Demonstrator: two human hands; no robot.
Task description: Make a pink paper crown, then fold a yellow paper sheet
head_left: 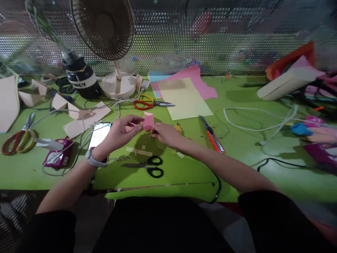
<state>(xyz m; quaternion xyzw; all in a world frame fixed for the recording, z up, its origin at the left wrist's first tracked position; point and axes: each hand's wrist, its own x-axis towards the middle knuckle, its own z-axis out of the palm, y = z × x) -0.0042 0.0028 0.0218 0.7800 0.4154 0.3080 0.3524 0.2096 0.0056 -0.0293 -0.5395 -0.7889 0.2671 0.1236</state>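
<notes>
Pink paper (pixel 149 123) sits over the green table (pixel 184 172) between two hands, the left hand (pixel 123 130) pinching its edge, seemingly to steady it, while the right hand (pixel 167 134) bunches its fingers by the lower corner, gripping what I can't tell.

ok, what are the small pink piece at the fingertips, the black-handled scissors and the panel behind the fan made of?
Pink piece: probably paper or thin card, matte; flat color, straight edges.
Black-handled scissors: likely plastic loops, smooth and dark; blades likely metal, dull gray.
Perforated panel: maybe metal, grayish; regular holes, but painted plastic possible.
</notes>
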